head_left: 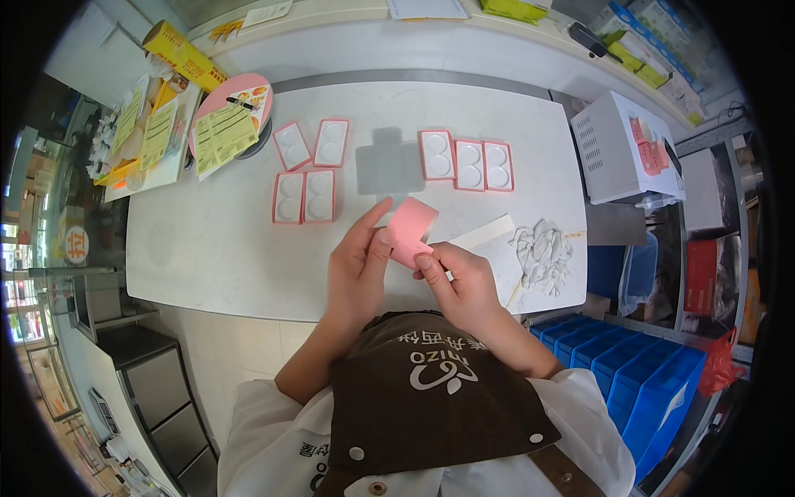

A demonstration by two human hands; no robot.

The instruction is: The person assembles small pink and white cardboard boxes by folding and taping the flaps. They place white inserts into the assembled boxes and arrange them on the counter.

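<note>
Over the table's near side, both my hands hold a curled pink card strip (411, 225). My right hand (458, 277) pinches its lower end between thumb and fingers. My left hand (361, 261) has its thumb against the strip's left edge, with the index finger stretched out past it. Just beyond my hands lies a flat grey-green sheet with tabs (389, 168). Left of it are several pink-edged boxes with white two-hollow inserts (320, 197). More such boxes (469, 166) sit to its right. A white strip (485, 231) lies beside my right hand.
Crumpled white gloves (542, 255) rest at the white table's (207, 257) right side. Yellow printed sheets lie on a pink round turntable (240, 91) at the far left. A white appliance (625, 149) stands off the right edge, above blue crates (638, 373).
</note>
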